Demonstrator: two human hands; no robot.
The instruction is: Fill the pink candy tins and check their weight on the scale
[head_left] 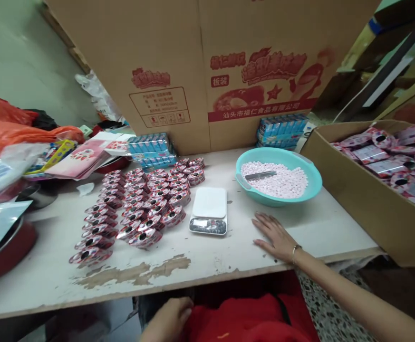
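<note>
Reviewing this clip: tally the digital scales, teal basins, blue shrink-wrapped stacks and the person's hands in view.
Digital scales: 1
Teal basins: 1
Blue shrink-wrapped stacks: 2
Hands: 2
Total: 6

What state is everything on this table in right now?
Right hand: flat on the table, empty
Left hand: below the table edge, beside red clothing
Digital scale: platform bare
Teal basin: full of pale pink candies, dark flat implement on top
Round pink packs: lined up in leaning rows
Cardboard box: open, filled with pink packets
White table: surface peeling near the front edge
</note>
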